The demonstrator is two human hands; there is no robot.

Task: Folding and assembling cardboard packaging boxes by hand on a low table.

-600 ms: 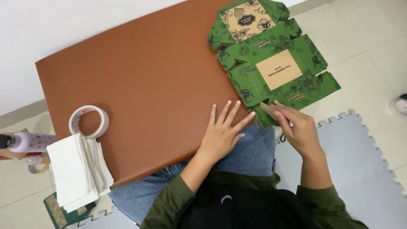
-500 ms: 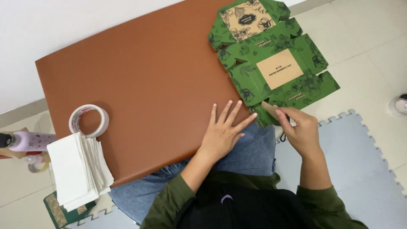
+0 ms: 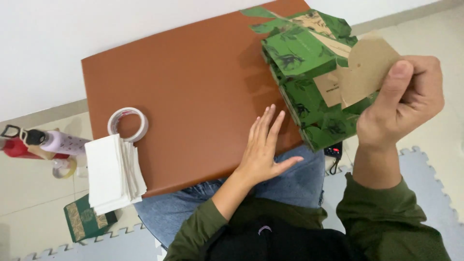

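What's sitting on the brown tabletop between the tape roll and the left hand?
Nothing: in the head view, only bare brown tabletop runs from the tape roll to the flat left hand. The stack of white paper lies below that line.

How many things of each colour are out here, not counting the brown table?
Green: 2, printed cardboard box blank in the right hand, small box on the floor
White: 2, tape roll, paper stack
Lilac: 1, bottle
Total: 5
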